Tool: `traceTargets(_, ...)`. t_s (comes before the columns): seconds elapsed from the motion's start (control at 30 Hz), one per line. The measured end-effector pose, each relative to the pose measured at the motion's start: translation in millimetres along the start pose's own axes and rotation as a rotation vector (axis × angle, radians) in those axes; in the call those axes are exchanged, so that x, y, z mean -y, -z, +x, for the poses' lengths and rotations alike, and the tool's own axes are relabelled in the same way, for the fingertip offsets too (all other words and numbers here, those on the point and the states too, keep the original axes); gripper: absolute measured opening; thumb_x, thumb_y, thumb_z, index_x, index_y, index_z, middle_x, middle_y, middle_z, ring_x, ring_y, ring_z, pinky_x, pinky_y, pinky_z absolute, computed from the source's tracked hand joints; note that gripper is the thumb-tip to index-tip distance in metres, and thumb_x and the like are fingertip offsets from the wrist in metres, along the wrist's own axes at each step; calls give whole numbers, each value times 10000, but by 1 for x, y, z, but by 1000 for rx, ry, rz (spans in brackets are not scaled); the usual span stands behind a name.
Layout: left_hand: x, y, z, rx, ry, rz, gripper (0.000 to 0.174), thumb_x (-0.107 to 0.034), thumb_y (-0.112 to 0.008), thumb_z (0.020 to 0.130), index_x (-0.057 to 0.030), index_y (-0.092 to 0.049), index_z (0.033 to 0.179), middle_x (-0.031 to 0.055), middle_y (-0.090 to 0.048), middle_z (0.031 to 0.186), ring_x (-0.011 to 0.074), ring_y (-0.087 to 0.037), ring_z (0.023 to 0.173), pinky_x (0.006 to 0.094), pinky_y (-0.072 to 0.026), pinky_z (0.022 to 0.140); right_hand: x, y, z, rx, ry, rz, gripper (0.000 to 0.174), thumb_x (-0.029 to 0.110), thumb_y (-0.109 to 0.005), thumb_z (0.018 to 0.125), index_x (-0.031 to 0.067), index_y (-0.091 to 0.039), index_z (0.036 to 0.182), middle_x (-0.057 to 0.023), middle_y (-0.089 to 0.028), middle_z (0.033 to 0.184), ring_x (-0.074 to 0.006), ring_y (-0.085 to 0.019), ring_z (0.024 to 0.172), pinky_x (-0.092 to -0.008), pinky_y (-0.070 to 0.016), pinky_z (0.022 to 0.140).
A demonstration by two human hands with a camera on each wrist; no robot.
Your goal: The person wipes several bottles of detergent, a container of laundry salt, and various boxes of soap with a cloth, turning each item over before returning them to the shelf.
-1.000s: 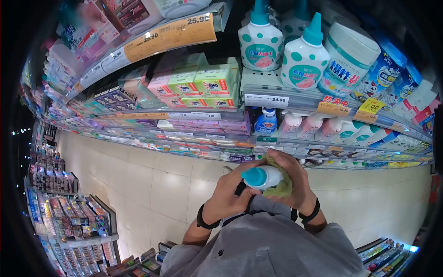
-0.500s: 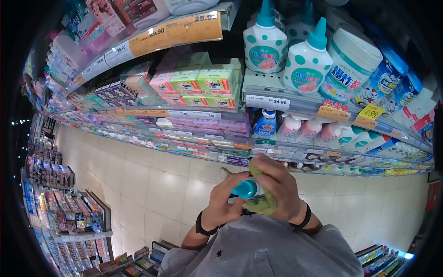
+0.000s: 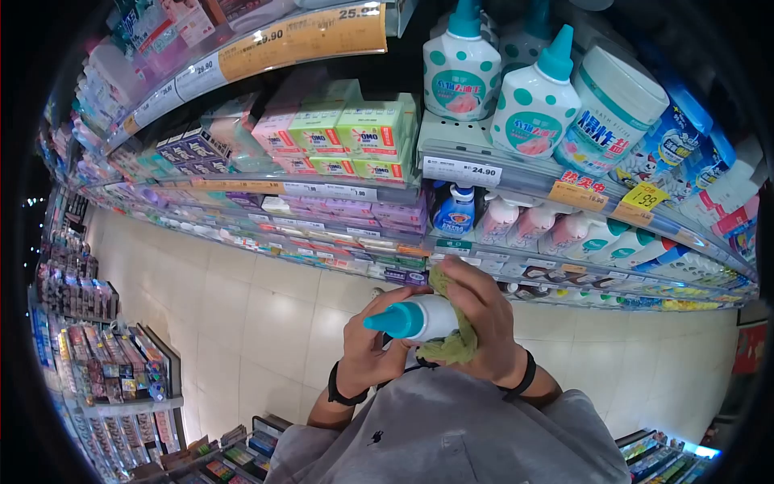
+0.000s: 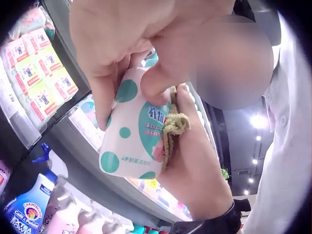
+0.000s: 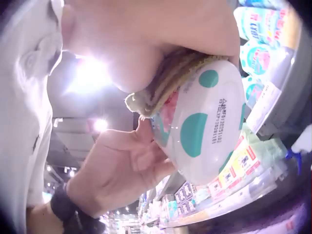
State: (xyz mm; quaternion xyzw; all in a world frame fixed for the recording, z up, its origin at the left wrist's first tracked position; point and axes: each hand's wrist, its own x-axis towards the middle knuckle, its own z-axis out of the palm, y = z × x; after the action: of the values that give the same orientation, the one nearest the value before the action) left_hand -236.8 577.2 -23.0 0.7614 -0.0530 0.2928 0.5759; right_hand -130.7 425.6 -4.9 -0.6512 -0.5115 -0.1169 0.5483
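A white squeeze bottle (image 3: pixel 439 317) with teal dots lies tilted between both hands in front of the chest, its teal nozzle cap (image 3: pixel 399 320) pointing left. The left hand (image 3: pixel 364 348) grips it near the neck, thumb on one side and fingers on the other, as the left wrist view shows. With the right hand (image 3: pixel 488 324), a person holds a crumpled olive-green cloth (image 3: pixel 453 347) against the bottle's lower part. In the right wrist view the cloth (image 5: pixel 170 83) is bunched between palm and bottle, and printed date lines show on the bottle's side.
Similar dotted bottles (image 3: pixel 536 105) and a white tub (image 3: pixel 610 109) stand on the shelf ahead. Stacked soap boxes (image 3: pixel 339 129) sit left of them, with a blue spray bottle (image 3: pixel 454 211) on the shelf below. A low display rack (image 3: pixel 121 363) stands at the left.
The bottle has tipped further left, showing more of its cap and white body. Both hands have shifted slightly left with it, and the cloth now sits around its lower end.
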Motion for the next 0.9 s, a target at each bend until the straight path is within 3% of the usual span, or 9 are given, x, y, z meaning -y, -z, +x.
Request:
traceTargets(0.1,1,-1,3,-7,-60,61,525,118,-596,761,76,-534,1281,269,-666,1127,360,-684,1054,383,-540,887,-25,4,-11,17,179,-32,712,292,-866,719,66,-488,1279,-234,-512,1340,-446,-539,1213,-482,-482,963)
traceTargets(0.2,-3,-4,6,-58,-69,83,430,98,-513,804,121,-527,1233,281,-659,1114,361,-668,1052,430,-543,898,-55,-2,-32,-29,167,-42,784,293,-881,694,95,-452,1320,-233,-490,1367,-456,-525,1236,-484,-492,963)
traceTargets(0.3,-11,-2,14,-24,-54,111,555,172,-550,727,71,-544,1272,290,-665,1118,372,-682,1054,394,-535,903,-57,-12,-43,-77,-79,286,895,279,-903,654,99,-402,1373,-231,-464,1399,-442,-496,1277,-488,-462,1019)
traceTargets(0.4,-1,-9,6,-80,-25,-44,527,172,-533,773,62,-523,1288,286,-658,1144,372,-670,1078,404,-533,916,-51,-8,-39,-58,-260,764,913,338,-870,721,94,-354,1434,-232,-437,1437,-410,-467,1314,-494,-420,1068)
traceTargets(0.5,5,-18,3,-133,-64,-60,504,149,-533,823,52,-490,1315,280,-646,1178,375,-654,1104,424,-525,936,-42,-14,-34,-191,-459,1019,939,486,-769,814,106,-263,1508,-225,-370,1497,-372,-417,1362,-489,-374,1113)
traceTargets(0.6,14,-26,1,-165,-74,-73,510,135,-530,852,45,-452,1348,282,-627,1207,388,-644,1117,442,-518,949,-29,-14,-25,-252,-578,1184,991,628,-652,848,131,-165,1554,-212,-287,1549,-341,-344,1416,-478,-337,1139)
traceTargets(0.7,21,-34,-2,-223,-121,-125,504,132,-515,864,45,-442,1355,287,-618,1210,391,-644,1111,452,-514,949,-27,-13,-25,-229,-621,1254,1017,651,-613,858,132,-104,1569,-182,-239,1575,-323,-287,1446,-476,-300,1160)
traceTargets(0.8,21,-37,-3,-253,-138,-89,465,85,-544,891,78,-423,1340,277,-574,1234,429,-628,1082,517,-528,915,-25,-12,-31,-224,-713,1362,961,587,-606,896,120,-102,1569,-159,-234,1583,-308,-280,1452,-480,-291,1164)
traceTargets(0.9,29,-42,-5,-296,-121,-153,535,82,-558,868,43,-415,1382,304,-587,1247,413,-616,1146,460,-516,934,-27,-14,-37,-231,-700,1327,903,516,-589,934,108,-94,1569,-137,-228,1588,-297,-299,1444,-466,-296,1162)
